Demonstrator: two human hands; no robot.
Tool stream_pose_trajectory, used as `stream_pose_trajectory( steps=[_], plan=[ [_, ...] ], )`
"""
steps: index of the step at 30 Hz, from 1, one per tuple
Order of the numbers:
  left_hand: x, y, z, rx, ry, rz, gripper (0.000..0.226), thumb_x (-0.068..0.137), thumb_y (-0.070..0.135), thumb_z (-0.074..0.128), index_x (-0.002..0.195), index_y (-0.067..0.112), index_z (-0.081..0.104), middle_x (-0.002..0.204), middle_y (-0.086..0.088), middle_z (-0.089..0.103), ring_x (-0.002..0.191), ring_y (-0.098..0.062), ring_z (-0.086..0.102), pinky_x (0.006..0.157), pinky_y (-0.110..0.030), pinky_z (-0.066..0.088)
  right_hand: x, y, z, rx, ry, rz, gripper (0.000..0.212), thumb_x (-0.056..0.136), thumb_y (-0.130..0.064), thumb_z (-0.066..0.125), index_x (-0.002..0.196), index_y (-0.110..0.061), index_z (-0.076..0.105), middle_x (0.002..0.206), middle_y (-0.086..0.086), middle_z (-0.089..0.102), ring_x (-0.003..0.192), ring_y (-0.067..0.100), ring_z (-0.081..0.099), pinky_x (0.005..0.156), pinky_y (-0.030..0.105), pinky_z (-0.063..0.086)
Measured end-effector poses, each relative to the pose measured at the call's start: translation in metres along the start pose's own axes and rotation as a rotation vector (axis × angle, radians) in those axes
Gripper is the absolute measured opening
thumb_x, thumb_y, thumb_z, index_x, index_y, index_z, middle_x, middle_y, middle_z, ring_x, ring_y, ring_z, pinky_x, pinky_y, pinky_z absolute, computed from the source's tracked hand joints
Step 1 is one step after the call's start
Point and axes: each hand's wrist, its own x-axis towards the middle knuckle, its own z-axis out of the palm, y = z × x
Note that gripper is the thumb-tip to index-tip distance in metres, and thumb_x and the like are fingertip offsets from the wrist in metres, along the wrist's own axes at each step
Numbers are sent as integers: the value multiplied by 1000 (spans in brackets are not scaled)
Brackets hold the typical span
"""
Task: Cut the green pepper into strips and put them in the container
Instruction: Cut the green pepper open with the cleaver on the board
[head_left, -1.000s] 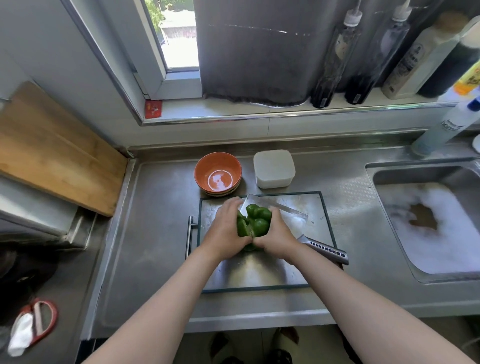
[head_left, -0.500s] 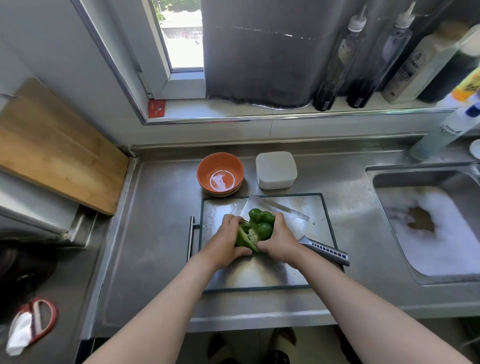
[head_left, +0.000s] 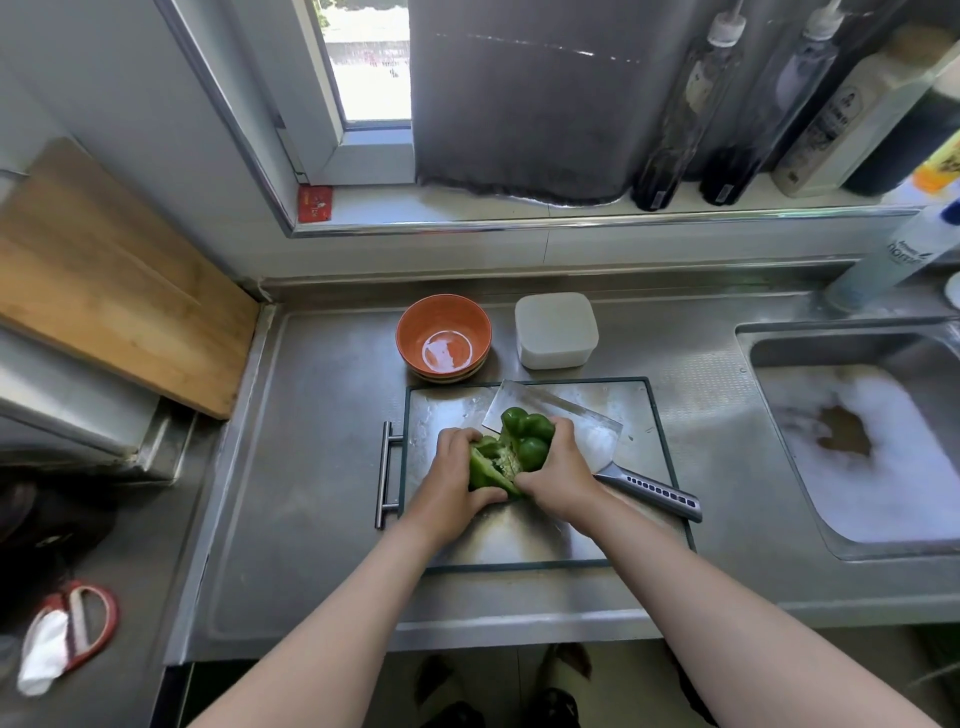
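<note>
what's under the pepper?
A cleaver lying flat on the steel board, its blade beneath the green pepper. The left hand and right hand cover the blade's near part; whether pepper touches blade is hidden.

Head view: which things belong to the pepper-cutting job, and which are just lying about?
Job: green pepper, split open, gripped by left hand and right hand; cleaver; cutting board; white container.
Lying about: orange bowls, wooden board, scissors, bottles, foamy sink.
</note>
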Motion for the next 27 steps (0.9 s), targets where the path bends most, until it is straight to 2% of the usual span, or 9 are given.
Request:
stream_pose_trajectory(
  steps=[4,8,11,13,15,19,22,24,27],
  plan=[
    [-7,-3,7,-30,69,-42,76,71,21,87,131,13,41,123,5,33,105,0,40,91,1,27,-1,-3,4,5,13,-3,68,75,-4,75,122,-24,30,130,4,48,114,18,55,94,31,49],
    [-1,-6,-4,-64,-13,-58,74,72,20,87,130,16,41,125,5,36,110,-4,45,87,-2,31,-2,-2,-3,26,-45,39,68,79,-4,73,124,-28,27,121,0,49,105,12,54,80,24,48],
    [1,-12,-9,-45,-60,-31,74,73,21,87,131,16,41,125,5,37,111,-4,45,89,1,30,1,-1,-6,-2,-67,80,68,80,-4,72,125,-26,27,118,2,51,100,13,58,85,38,58],
    [1,-16,-10,-22,-72,-10,73,74,22,86,131,16,41,124,7,37,110,-1,43,91,0,30,3,-3,-8,-23,-87,99,68,80,-5,72,128,-25,27,113,3,52,97,15,60,84,42,60],
    [3,-19,-12,10,-81,15,73,73,26,86,131,16,42,123,9,37,112,-4,44,94,-6,32,6,-5,-10,-32,-112,115,69,81,-5,72,130,-23,27,109,3,52,92,16,60,76,39,60],
    [8,-23,-19,128,-98,47,76,71,42,85,131,23,43,127,9,40,118,-15,45,104,-32,38,15,-11,-16,-86,-165,166,64,84,-5,71,128,-20,26,106,3,51,88,14,57,63,28,55],
    [6,-23,-18,146,-69,47,77,72,44,84,133,21,44,129,7,42,120,-15,43,104,-29,32,23,-15,-16,-131,-179,207,61,84,-8,71,126,-18,27,108,6,52,87,17,56,58,27,49],
    [1,-25,-13,105,-28,17,79,72,41,85,135,18,43,129,5,43,121,-13,42,102,-23,30,27,-17,-14,-137,-167,234,63,83,-10,71,127,-17,27,113,9,52,95,23,58,62,32,53],
    [-8,-29,-5,59,46,-26,80,72,38,86,135,15,43,128,2,42,122,-14,42,103,-23,31,28,-20,-11,-149,-153,271,69,79,-14,74,128,-19,26,116,9,52,105,29,59,84,46,59]
  ],
)
